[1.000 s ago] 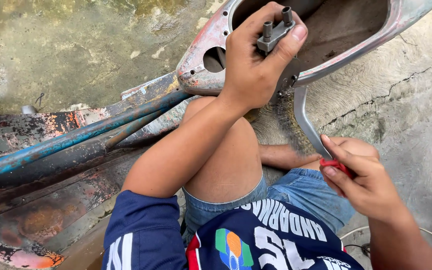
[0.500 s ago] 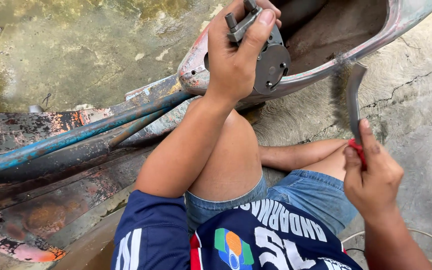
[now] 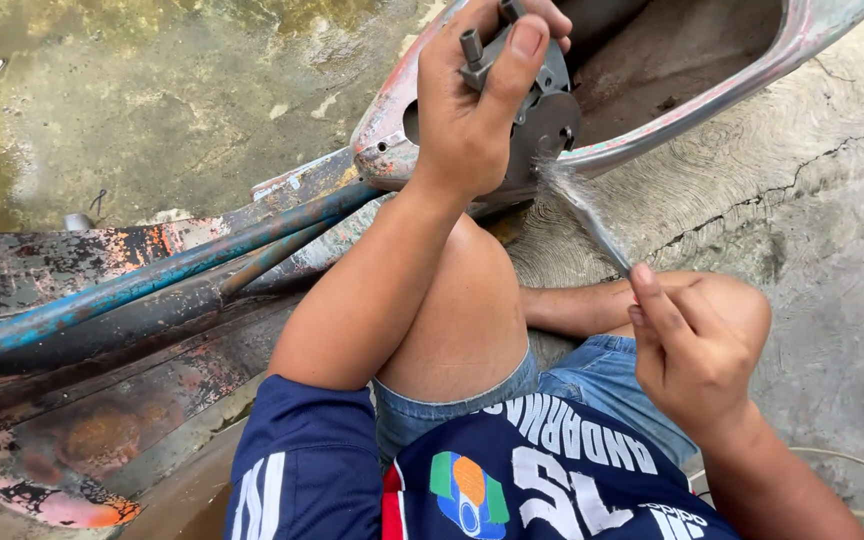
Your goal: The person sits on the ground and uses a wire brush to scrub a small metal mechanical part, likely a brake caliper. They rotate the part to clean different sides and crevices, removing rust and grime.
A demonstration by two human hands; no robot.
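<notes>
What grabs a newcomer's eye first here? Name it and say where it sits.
First, at top centre, the left hand gripping a grey metal part with two upright studs, held up against the rim of a worn, rusty shell. Next, the right hand, lower right, aims a brush whose frayed bristles reach that part. On the left, rusted blue tubes run over flaking metal.

— What is the work carried on?
— A cracked, stained concrete floor is seen.
— What is laid on it?
— A rusty painted metal frame and a worn curved shell.
</notes>
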